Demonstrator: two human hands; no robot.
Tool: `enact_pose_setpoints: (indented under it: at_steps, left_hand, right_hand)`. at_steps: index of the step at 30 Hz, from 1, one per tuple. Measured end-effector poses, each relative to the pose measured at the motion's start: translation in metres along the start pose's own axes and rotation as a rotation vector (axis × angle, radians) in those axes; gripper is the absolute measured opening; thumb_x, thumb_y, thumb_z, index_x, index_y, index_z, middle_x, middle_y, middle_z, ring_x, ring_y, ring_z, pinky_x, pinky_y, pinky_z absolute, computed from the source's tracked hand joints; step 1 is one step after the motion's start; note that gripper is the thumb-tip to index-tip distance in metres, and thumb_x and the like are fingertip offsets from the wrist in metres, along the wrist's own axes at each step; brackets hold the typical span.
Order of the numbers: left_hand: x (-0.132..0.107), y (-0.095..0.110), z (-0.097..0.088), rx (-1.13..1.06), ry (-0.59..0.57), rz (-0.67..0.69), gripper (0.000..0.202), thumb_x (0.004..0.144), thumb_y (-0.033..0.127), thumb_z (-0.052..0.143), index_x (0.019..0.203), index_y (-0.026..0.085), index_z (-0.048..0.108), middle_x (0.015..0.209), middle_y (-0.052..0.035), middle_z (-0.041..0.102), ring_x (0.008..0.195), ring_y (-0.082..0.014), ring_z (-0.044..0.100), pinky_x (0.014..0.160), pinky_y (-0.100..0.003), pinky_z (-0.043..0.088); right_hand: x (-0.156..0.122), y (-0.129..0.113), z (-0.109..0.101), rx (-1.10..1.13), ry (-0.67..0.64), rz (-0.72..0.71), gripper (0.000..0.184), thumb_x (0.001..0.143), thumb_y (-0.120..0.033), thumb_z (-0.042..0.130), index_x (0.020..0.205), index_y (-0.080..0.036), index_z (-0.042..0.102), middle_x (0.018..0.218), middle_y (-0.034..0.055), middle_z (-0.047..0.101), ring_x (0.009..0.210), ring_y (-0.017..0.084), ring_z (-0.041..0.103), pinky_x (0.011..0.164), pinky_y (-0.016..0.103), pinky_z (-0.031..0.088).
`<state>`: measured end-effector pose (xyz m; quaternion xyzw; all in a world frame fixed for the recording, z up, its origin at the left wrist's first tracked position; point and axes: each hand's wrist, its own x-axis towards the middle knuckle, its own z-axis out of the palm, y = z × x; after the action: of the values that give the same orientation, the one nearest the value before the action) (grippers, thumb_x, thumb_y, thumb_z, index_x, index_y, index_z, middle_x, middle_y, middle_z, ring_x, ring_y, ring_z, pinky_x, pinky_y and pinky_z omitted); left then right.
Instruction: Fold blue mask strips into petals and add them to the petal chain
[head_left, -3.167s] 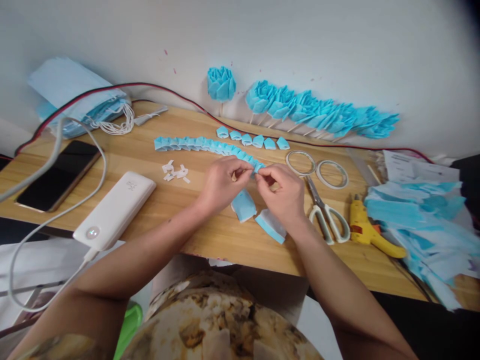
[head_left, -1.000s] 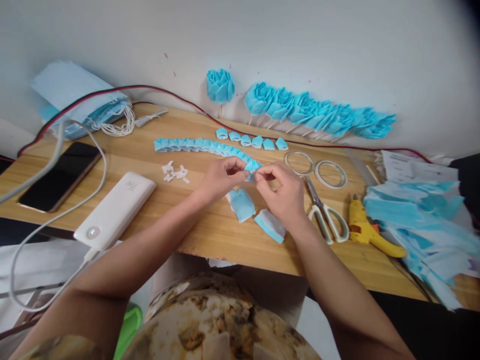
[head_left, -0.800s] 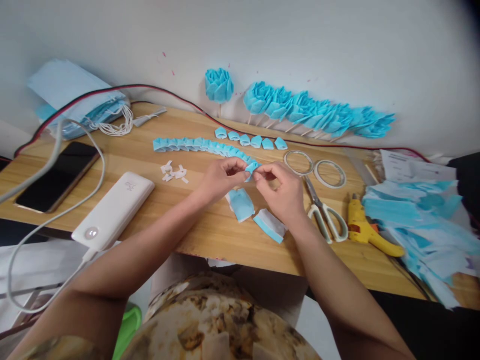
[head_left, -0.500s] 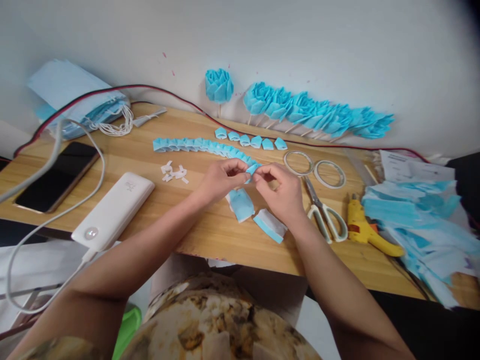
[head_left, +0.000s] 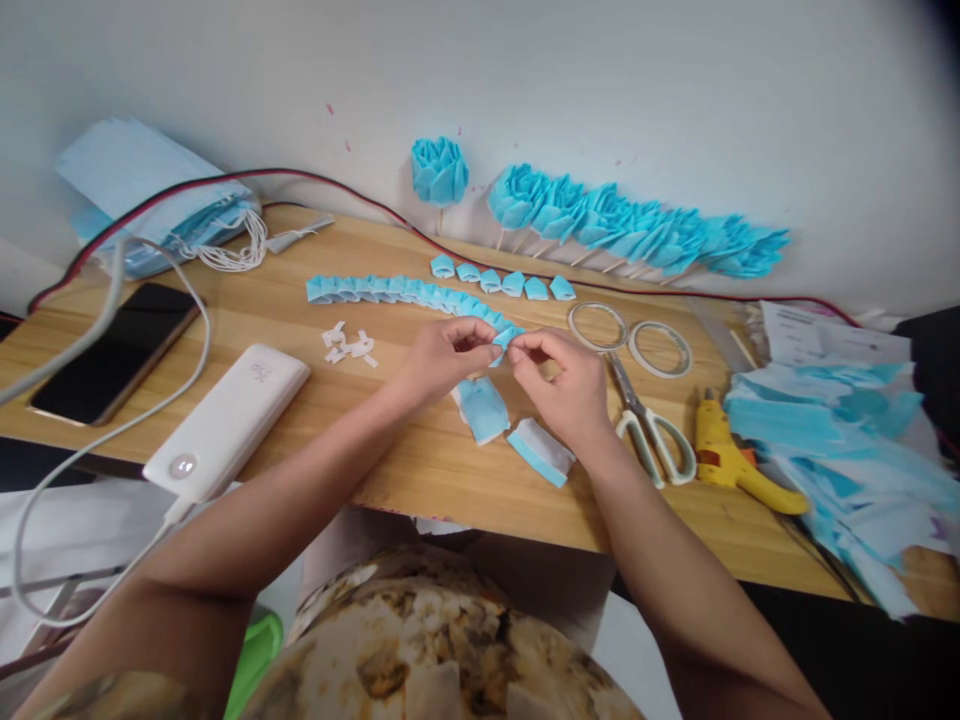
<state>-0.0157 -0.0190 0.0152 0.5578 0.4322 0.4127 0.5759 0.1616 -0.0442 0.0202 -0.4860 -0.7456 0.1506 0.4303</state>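
Note:
Between my fingertips is a small folded blue fabric piece (head_left: 501, 350). My left hand (head_left: 448, 357) pinches it from the left, and my right hand (head_left: 564, 382) pinches its right edge. Just behind it, a curved row of folded blue pieces (head_left: 390, 290) runs away to the left. Below my hands lie a flat blue piece (head_left: 484, 408) and a blue and white piece (head_left: 541, 450). Small white scraps (head_left: 349, 345) are left of my left hand. Farther back, several separate folded blue pieces (head_left: 513, 284) form a short line.
Scissors (head_left: 646, 425), two tape rolls (head_left: 660, 349) and a yellow glue gun (head_left: 739, 465) lie to the right, beside a pile of blue scraps (head_left: 832, 430). Blue fabric flowers (head_left: 600, 215) lean on the wall. A power bank (head_left: 229, 420) and phone (head_left: 116, 350) are left.
Almost nothing differs. My right hand has shifted very slightly to the right; both hands still pinch the same folded blue piece.

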Motion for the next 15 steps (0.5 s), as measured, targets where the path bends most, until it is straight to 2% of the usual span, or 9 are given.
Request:
enact_pose_setpoints:
  at_steps: [5, 10, 15]
  left_hand:
    - [-0.0009, 0.0011, 0.0005, -0.026, 0.009, -0.02, 0.015, 0.073, 0.029, 0.071, 0.078, 0.016, 0.067, 0.073, 0.0015, 0.062, 0.067, -0.0093, 0.052, 0.064, -0.024, 0.04]
    - [-0.0024, 0.0039, 0.001, -0.043, 0.014, -0.041, 0.014, 0.072, 0.028, 0.072, 0.076, 0.016, 0.067, 0.071, 0.002, 0.061, 0.066, -0.0094, 0.051, 0.065, -0.024, 0.04]
    - [-0.0019, 0.008, 0.0013, -0.065, 0.037, -0.103, 0.013, 0.07, 0.026, 0.073, 0.072, 0.016, 0.066, 0.065, 0.0037, 0.055, 0.061, -0.0078, 0.044, 0.059, -0.024, 0.034]
  right_hand:
    - [-0.0002, -0.0007, -0.001, 0.009, -0.013, -0.015, 0.014, 0.09, -0.018, 0.06, 0.08, -0.023, 0.068, 0.08, 0.0005, 0.074, 0.074, 0.017, 0.063, 0.074, 0.033, 0.05]
    - [-0.0009, 0.0014, 0.0014, -0.003, 0.007, -0.014, 0.012, 0.087, -0.016, 0.064, 0.08, -0.024, 0.069, 0.08, -0.0005, 0.074, 0.073, 0.016, 0.064, 0.072, 0.032, 0.05]
    - [-0.0007, 0.0041, 0.0002, -0.005, -0.023, -0.028, 0.012, 0.092, -0.02, 0.063, 0.083, -0.024, 0.07, 0.083, 0.0002, 0.075, 0.078, 0.017, 0.066, 0.074, 0.033, 0.05]
